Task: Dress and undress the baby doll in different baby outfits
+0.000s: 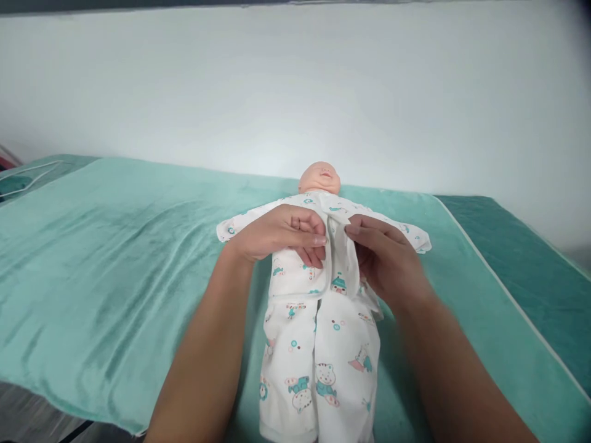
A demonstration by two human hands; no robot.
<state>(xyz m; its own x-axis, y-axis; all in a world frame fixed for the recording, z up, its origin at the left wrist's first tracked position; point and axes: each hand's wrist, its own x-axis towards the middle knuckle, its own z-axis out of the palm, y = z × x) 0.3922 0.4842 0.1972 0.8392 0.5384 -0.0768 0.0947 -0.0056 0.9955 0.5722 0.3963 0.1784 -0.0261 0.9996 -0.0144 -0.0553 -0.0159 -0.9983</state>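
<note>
A baby doll [319, 178] lies on its back on a teal blanket [115, 258], head toward the wall. It wears a white printed outfit [318, 344] with small teal animal pictures. My left hand [281, 234] rests on the doll's chest, fingers curled and pinching the left edge of the shirt's front opening. My right hand [385, 258] grips the right flap of the shirt [344, 258] at the chest, fingers closed on the cloth. The two hands nearly meet over the middle of the chest.
The blanket covers a darker green mat [521, 246] whose white-piped edge runs down the right side. A white wall [295, 86] stands close behind. A thin white cord [32, 175] lies at the far left. The blanket's front edge hangs at the lower left.
</note>
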